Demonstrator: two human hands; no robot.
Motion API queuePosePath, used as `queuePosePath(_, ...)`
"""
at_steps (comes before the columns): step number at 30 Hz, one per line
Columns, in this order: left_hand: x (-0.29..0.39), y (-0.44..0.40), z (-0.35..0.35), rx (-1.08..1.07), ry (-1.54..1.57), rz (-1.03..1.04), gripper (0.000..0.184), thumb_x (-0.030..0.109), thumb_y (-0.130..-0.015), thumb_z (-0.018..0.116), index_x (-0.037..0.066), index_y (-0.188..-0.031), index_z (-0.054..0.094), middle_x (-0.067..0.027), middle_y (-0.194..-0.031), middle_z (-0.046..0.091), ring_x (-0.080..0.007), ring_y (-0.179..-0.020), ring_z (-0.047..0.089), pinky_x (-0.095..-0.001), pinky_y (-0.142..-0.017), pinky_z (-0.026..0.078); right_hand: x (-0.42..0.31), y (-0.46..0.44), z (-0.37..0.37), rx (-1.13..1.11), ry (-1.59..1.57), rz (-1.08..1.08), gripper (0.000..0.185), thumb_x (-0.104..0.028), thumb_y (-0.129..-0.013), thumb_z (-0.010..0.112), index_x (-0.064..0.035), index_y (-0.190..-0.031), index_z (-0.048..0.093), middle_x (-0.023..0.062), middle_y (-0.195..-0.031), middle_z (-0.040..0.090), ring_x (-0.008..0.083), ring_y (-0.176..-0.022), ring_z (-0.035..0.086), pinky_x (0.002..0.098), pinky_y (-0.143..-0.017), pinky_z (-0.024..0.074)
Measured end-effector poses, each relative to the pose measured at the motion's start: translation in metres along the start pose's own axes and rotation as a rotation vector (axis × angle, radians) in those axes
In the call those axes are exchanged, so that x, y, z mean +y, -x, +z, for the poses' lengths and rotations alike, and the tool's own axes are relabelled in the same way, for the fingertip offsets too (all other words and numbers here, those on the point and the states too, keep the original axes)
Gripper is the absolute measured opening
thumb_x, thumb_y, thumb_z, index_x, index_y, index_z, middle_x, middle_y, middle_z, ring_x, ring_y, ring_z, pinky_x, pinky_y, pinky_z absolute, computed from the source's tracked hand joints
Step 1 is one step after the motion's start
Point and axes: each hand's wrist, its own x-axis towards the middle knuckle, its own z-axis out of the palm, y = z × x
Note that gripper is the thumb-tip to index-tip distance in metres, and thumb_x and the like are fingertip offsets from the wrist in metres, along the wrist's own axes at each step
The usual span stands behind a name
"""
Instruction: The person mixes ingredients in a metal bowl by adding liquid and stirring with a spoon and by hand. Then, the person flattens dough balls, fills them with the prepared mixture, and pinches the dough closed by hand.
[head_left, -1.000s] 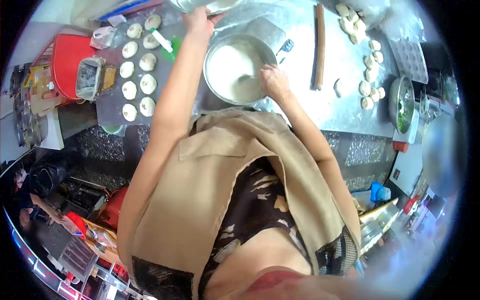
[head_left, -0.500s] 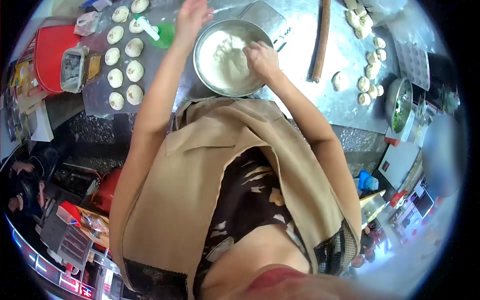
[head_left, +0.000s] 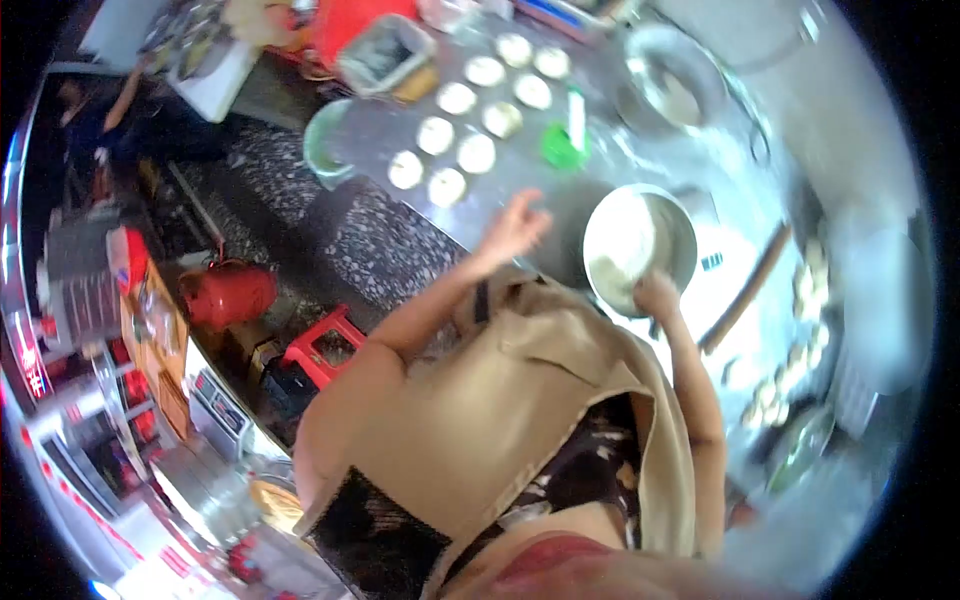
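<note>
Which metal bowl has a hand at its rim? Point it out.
The white-filled bowl between the green bottle and the brown rod. The right hand is at its rim; no hand touches the other bowls.

1. a hand could pass between the round white dough buns and deep metal bowl.
2. a green plastic bottle obstructs the far end.
3. a long brown rod bars the right.

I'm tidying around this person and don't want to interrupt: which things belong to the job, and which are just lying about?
Likely in the job:
bowl of white powder, right hand at it
dough rounds
rolling pin

Probably just lying about:
red stool
red cylinder
</note>
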Motion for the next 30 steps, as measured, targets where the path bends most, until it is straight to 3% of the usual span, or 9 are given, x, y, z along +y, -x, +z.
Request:
queuePosePath(4,0.012,0.005,0.044,-0.289,-0.028,-0.037,0.055,0.019,-0.09,0.049,0.009,-0.138,0.023,-0.0096,-0.076,0.06,-0.0129,-0.061,0.058,-0.0271,-0.054,0.049,-0.034,-0.023,0.009,-0.041,-0.758,0.124,0.022,-0.016,-0.078,0.052,0.0015,-0.073,0.064,0.0118,-0.054,0.053,0.0193,-0.047,0.052,0.0341,-0.046,0.0407)
queuePosePath(6,0.033,0.018,0.06,-0.273,-0.343,-0.007,0.057,0.013,-0.085,0.043,0.007,-0.137,0.021,-0.025,-0.093,0.061,-0.0368,-0.079,0.063,-0.0417,-0.069,0.05,-0.013,-0.047,0.028,-0.185,-1.483,0.26,0.021,-0.015,-0.079,0.051,0.0011,-0.078,0.065,0.0108,-0.058,0.052,0.0154,-0.044,0.049,0.0306,-0.041,0.0363)
queuePosePath(9,-0.021,0.011,0.073,-0.163,-0.434,0.222,0.058,0.013,-0.082,0.044,0.008,-0.136,0.024,-0.0283,-0.101,0.058,-0.0404,-0.091,0.058,-0.0442,-0.077,0.047,-0.011,-0.028,0.011,0.204,-1.022,0.209,0.021,-0.013,-0.08,0.05,0.0003,-0.086,0.064,0.0139,-0.066,0.057,0.0238,-0.05,0.055,0.0354,-0.049,0.0434)
queuePosePath(10,-0.022,0.016,0.063,-0.126,-0.482,0.337,0.056,0.013,-0.081,0.045,0.007,-0.135,0.028,-0.0275,-0.101,0.058,-0.0387,-0.091,0.058,-0.043,-0.077,0.047,-0.001,-0.022,0.021,0.656,-0.592,-0.098,0.02,-0.011,-0.08,0.048,0.0004,-0.089,0.062,0.018,-0.072,0.06,0.0348,-0.065,0.059,0.0417,-0.063,0.0469)
queuePosePath(14,-0.02,0.022,-0.001,-0.015,-0.149,0.087,0.044,0.005,-0.085,0.047,0.007,-0.129,0.043,-0.0061,-0.086,0.062,-0.0105,-0.069,0.057,-0.0264,-0.062,0.048,-0.011,0.025,-0.026,0.8,-0.276,0.031,0.019,-0.003,-0.077,0.046,0.0001,-0.093,0.056,0.0202,-0.086,0.057,0.0382,-0.081,0.057,0.045,-0.068,0.0453)
queuePosePath(18,-0.034,-0.011,-0.12,0.35,0.454,0.265,0.026,0.007,-0.086,0.052,0.004,-0.112,0.055,-0.0046,-0.081,0.06,-0.012,-0.068,0.057,-0.0259,-0.057,0.048,-0.01,-0.012,-0.005,0.857,-0.162,-0.101,0.017,-0.004,-0.079,0.045,-0.0016,-0.092,0.056,0.0187,-0.083,0.054,0.0383,-0.078,0.057,0.0455,-0.064,0.0454)
queuePosePath(23,0.084,-0.08,-0.347,1.053,0.113,0.882,0.017,0.01,-0.089,0.053,0.002,-0.104,0.054,-0.0055,-0.092,0.058,-0.0125,-0.082,0.055,-0.0267,-0.075,0.046,-0.045,-0.002,-0.02,0.678,-0.226,-0.048,0.022,-0.006,-0.077,0.048,-0.0048,-0.091,0.065,0.0189,-0.081,0.059,0.0377,-0.077,0.058,0.0438,-0.067,0.0463)
queuePosePath(28,0.137,-0.181,-0.555,1.828,-0.581,0.574,0.043,0.033,-0.082,0.061,-0.006,-0.099,0.057,-0.0169,-0.091,0.059,-0.0247,-0.086,0.056,-0.0336,-0.081,0.044,-0.096,0.036,-0.046,0.568,-0.307,0.483,0.019,-0.016,-0.072,0.058,-0.0034,-0.081,0.069,0.0176,-0.072,0.063,0.0331,-0.069,0.063,0.0404,-0.065,0.0489)
queuePosePath(30,0.143,-0.203,-0.616,1.659,-0.431,0.382,0.045,0.036,-0.083,0.06,-0.007,-0.094,0.058,-0.0167,-0.086,0.06,-0.0248,-0.081,0.057,-0.0343,-0.078,0.045,-0.101,0.028,-0.025,0.526,-0.305,0.45,0.018,-0.016,-0.071,0.058,-0.0052,-0.08,0.069,0.0166,-0.071,0.064,0.0328,-0.069,0.063,0.0406,-0.065,0.0493)
